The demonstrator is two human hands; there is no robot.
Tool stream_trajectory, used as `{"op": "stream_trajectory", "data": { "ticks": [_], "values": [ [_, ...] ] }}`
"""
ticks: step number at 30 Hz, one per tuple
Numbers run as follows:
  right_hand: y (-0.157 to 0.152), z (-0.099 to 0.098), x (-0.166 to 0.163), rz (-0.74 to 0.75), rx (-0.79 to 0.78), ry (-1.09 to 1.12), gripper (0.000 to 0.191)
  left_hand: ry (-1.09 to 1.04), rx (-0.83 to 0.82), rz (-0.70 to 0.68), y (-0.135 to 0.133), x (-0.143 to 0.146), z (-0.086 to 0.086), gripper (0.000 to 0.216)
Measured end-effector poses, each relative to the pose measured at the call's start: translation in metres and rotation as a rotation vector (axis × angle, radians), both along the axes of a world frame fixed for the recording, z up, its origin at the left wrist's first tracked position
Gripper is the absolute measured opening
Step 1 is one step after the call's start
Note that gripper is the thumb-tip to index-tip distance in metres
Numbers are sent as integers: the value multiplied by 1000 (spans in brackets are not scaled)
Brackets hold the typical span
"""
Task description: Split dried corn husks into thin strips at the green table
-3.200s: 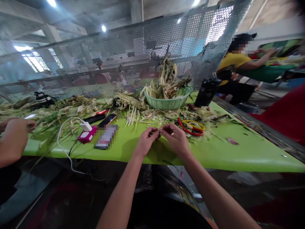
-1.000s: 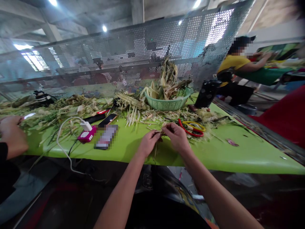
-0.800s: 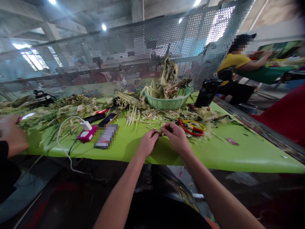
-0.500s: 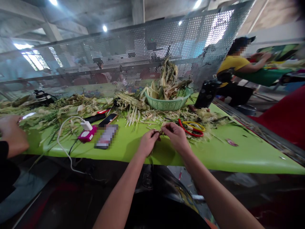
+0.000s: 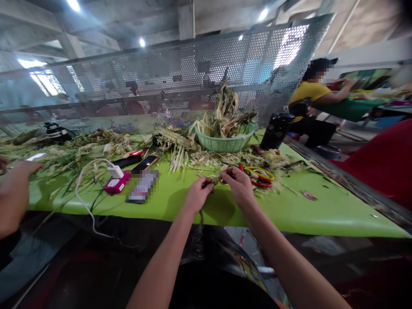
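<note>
My left hand and my right hand meet above the green tabletop near its front edge. Both are closed in a pinch on a small piece of dried husk, which is mostly hidden by the fingers. A thin dark strand hangs below my left hand. Just right of my right hand lie red-handled scissors and a yellow-handled pair, partly among husk scraps. Beyond the hands, pale husk strips are spread on the table.
A green basket of dry husks stands behind, with a black cylindrical object beside it. Left are two phones, a pink power adapter and a white cable. A co-worker's arm reaches in at the far left.
The view has shifted slightly. My hands stay together on the husk piece, with small finger movements. The co-worker's arm at the left has moved, and a second hand now shows there.
</note>
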State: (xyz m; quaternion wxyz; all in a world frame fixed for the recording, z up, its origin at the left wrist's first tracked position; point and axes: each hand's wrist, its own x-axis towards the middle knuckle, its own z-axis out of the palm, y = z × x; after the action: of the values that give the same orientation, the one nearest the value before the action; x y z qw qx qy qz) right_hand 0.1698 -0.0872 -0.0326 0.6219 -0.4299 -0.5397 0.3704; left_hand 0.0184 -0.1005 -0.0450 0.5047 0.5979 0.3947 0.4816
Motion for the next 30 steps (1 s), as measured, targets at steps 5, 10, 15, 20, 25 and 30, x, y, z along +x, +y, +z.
{"op": "stream_trajectory", "data": {
  "ticks": [5,10,15,20,25,30],
  "values": [
    [0,0,3,-6,-50,46,24,220,147,26,-5,0,3,8],
    [1,0,5,-35,-25,59,25,150,89,-21,-4,0,0,23],
    [-2,1,1,-33,31,-69,22,89,53,4,-3,2,1,26],
    [-4,3,-2,-12,53,-106,21,77,58,41,-3,4,3,21],
    [-5,2,-2,16,40,-72,19,188,135,93,-4,5,2,15],
    [-3,0,0,-14,35,-76,20,258,187,106,-7,4,5,16]
  ]
}}
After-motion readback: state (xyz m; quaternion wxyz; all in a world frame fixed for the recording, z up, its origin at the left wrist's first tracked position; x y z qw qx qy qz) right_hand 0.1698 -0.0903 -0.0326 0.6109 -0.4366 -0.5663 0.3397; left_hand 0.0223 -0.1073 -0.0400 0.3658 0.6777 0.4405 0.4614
